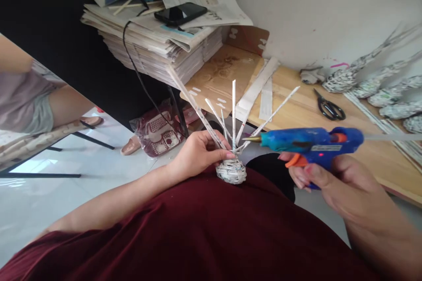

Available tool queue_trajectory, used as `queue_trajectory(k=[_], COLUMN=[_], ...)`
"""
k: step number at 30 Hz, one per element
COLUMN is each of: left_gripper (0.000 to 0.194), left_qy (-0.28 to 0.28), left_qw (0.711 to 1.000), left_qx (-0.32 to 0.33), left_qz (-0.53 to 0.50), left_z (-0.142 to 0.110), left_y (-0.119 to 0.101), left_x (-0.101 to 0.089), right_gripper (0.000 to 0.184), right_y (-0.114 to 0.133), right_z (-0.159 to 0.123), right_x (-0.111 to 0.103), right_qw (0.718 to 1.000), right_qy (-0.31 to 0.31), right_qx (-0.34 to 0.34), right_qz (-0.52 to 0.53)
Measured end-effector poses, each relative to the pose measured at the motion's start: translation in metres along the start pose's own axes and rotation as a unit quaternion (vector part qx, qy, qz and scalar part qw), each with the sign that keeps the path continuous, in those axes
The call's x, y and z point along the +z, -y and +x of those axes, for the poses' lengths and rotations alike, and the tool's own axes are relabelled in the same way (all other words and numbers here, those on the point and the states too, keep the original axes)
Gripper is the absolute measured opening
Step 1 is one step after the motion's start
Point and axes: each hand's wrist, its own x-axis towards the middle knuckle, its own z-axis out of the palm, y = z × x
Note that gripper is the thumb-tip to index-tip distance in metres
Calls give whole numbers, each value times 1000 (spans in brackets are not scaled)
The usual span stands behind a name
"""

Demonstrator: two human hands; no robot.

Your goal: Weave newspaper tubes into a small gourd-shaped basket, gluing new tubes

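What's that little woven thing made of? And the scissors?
The woven piece looks like matte rolled paper, probably newspaper: its pale strips have dark specks. The scissors have shiny black handles, perhaps plastic, and thin, pointed blades, probably metal.

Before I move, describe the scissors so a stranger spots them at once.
Find the wooden tabletop by the wall. On it, between the flat strips and the woven paper pieces, lie the scissors. Their black looped handles stand out from those pale neighbours.

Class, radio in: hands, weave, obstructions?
Left hand pinching weave at neck. Right hand holding glue gun, nozzle beside sticks. Sticks fanned up, possibly in the way.
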Motion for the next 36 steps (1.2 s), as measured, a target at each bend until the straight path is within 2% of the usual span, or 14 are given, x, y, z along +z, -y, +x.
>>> queue_trajectory(k=[3,9,14,27,36], left_gripper=[32,31,29,25,24], left_qy=[-6,-15,-16,-14,-12], left_qw=[999,995,994,994,992], left_qx=[23,45,53,66,62], left_qz=[42,83,97,89,110], left_z=[-1,-3,-4,-5,-4], left_y=[0,-2,-2,-1,-3], left_x=[3,5,4,3,3], right_gripper=[30,28,20,28,20], right_y=[6,6,1,11,13], right_z=[-7,-13,-14,-15,-13], right_x=[-1,-1,-1,-4,-5], right_qw=[996,981,969,956,937], right_qy=[46,-8,6,27,25], right_qx=[1,-61,-88,-118,-155], right_qz=[-73,-186,-232,-269,-311])
